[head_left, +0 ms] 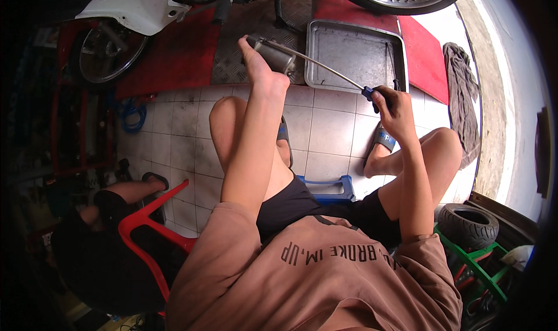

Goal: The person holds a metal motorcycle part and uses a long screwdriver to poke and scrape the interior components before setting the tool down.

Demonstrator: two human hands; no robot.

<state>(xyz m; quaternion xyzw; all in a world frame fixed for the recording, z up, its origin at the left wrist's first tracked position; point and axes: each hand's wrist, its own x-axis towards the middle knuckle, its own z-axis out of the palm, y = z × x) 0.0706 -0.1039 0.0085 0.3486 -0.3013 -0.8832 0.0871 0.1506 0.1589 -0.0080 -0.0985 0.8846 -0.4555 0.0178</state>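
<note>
A grey metal cylinder [273,56], like a small motor body, rests over the checkered plate. My left hand [258,66] is closed around its left side, with part of it behind the fingers. In my right hand [394,111] is a long screwdriver [325,67] with a blue and black handle. Its shaft slants up and left to the cylinder's upper end; whether the tip sits in a screw is too small to tell. Just right of the cylinder lies a shallow metal tray [334,85], and a thin dark tool [390,60] leans at its right side.
A white motorcycle [125,5] stands over the red platform [186,60]. Another person's leg [125,192] shows at left, near a red plastic chair [136,217]. A blue stool [343,188] is below me. Rightward are a grey cloth [462,98] and a tyre [468,226] on a green frame.
</note>
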